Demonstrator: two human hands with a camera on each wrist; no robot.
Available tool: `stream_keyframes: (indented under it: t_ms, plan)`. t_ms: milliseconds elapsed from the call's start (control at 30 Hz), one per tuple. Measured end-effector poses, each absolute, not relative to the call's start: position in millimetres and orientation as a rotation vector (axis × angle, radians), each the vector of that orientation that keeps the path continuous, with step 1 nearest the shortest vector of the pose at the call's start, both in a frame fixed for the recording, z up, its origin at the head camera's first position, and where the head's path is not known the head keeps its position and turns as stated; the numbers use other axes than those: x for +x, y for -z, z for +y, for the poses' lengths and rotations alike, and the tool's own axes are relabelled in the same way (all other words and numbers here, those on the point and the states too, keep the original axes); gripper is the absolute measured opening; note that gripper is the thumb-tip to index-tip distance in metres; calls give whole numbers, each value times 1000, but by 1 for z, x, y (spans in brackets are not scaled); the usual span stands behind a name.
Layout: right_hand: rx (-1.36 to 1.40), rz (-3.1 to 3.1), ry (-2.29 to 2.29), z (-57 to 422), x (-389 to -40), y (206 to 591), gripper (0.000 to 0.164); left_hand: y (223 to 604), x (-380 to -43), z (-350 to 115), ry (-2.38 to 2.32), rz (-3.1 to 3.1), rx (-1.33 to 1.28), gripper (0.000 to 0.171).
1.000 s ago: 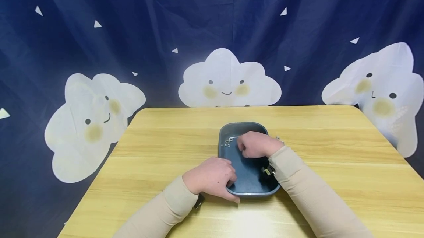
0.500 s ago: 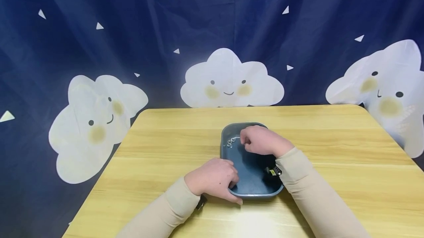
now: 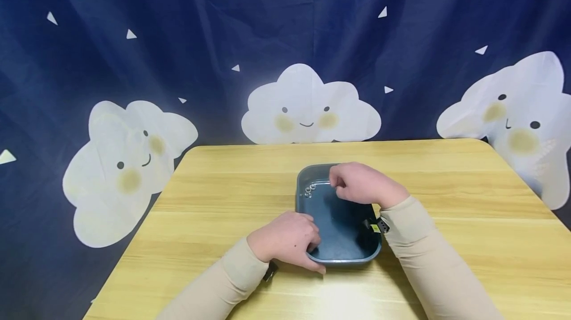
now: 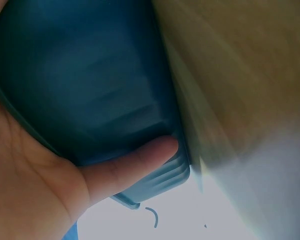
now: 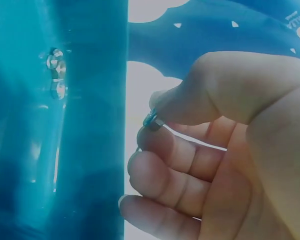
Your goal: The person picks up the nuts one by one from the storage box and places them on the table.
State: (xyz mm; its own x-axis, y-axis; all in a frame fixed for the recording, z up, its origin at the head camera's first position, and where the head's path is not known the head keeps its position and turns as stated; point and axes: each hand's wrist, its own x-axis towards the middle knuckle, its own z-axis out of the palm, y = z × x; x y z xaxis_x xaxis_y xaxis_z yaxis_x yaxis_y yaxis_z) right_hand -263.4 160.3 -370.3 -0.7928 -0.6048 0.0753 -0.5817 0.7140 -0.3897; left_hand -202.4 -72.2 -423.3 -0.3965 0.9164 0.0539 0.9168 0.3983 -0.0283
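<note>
A dark blue-grey plastic tray (image 3: 341,261) stands on the table. My left hand (image 3: 287,238) grips its near-left corner; the left wrist view has the thumb (image 4: 140,162) lying along the tray's outer wall. Over the far-right part of the tray is my right hand (image 3: 368,185). Its thumb and index finger pinch a small shiny metal nut (image 5: 152,120) in the right wrist view, and the other fingers are curled below. Several more metal nuts (image 3: 310,189) lie together inside the tray near its far-left side; the right wrist view also has this cluster of nuts (image 5: 56,72).
The light wood-grain table (image 3: 223,186) extends around the tray on all sides. Behind its far edge hangs a dark blue curtain (image 3: 214,23) with white clouds. My right forearm (image 3: 437,255) covers the table to the tray's right.
My right hand has moved right and slightly away from me, from over the tray's middle toward its right rim. The left hand and the tray hold their place.
</note>
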Motion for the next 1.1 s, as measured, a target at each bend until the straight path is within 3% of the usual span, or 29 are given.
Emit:
stream_keyframes:
  t_ms: [1100]
  plan:
    - [-855, 2875, 634, 197, -267, 364, 7, 425, -202, -73, -9, -2586, -1675, 57]
